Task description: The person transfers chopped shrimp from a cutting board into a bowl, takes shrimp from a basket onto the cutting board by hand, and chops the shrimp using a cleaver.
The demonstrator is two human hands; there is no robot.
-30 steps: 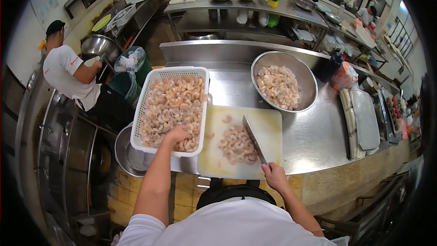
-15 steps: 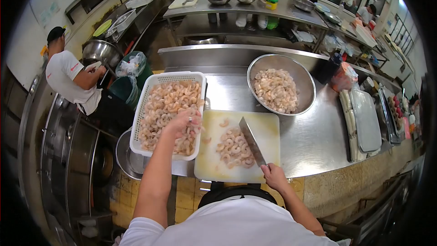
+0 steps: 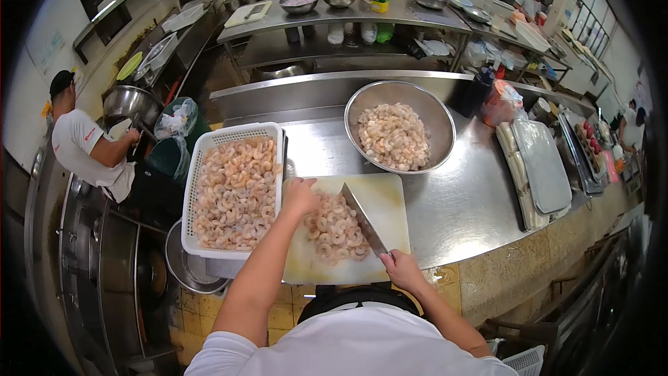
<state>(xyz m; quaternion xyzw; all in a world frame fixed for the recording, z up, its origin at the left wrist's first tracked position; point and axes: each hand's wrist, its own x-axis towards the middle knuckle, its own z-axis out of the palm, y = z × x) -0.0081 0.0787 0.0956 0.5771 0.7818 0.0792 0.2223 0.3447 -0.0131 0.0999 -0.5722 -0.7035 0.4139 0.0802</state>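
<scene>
Head view has the left hand over the far left corner of the cutting board, right at the edge of the shrimp pile. Fingers look bunched and pointing down, but the tips are kinda hidden, so can't tell if they've got anything. Right hand is by the board's near right corner, fingers wrapped tight round the handle of a big knife, blade angled along the right side of the pile with the tip towards the far edge.

White basket full of shrimp sits at the worktop's left end, just beside the board. Steel bowl, also loaded with shrimp, is near the worktop's far edge, past the board's far right corner. Grey tray is over towards the right end
</scene>
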